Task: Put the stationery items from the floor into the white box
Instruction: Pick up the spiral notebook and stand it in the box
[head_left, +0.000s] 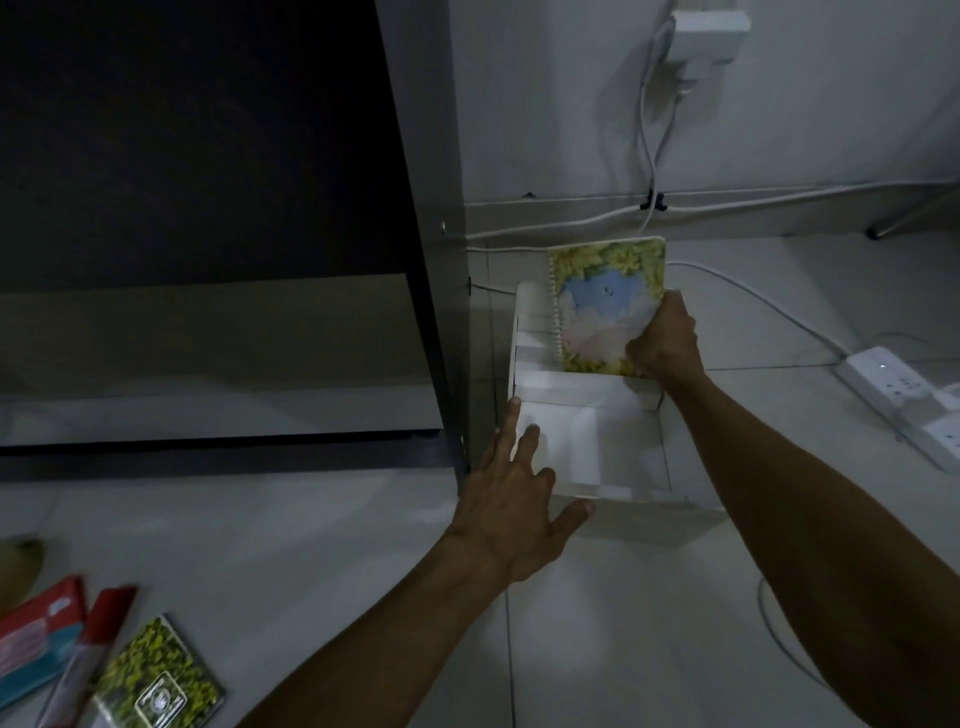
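A white box (631, 512) with inner dividers stands on the tiled floor beside a dark shelf unit. My right hand (665, 340) grips a spiral notebook (605, 296) with a floral cover, held upright with its lower edge inside the box's far compartment. My left hand (511, 506) rests on the box's near left corner, fingers spread over the rim and thumb against the front wall. At the bottom left of the floor lie a small yellow-green booklet (158, 678), a red and teal packet (36, 634) and a red-topped sleeve (91, 654).
The dark shelf unit (431, 249) rises directly left of the box. White cables (753, 299) run along the wall and floor to a power strip (893, 389) at the right. A wall socket with plugs (706, 36) sits above.
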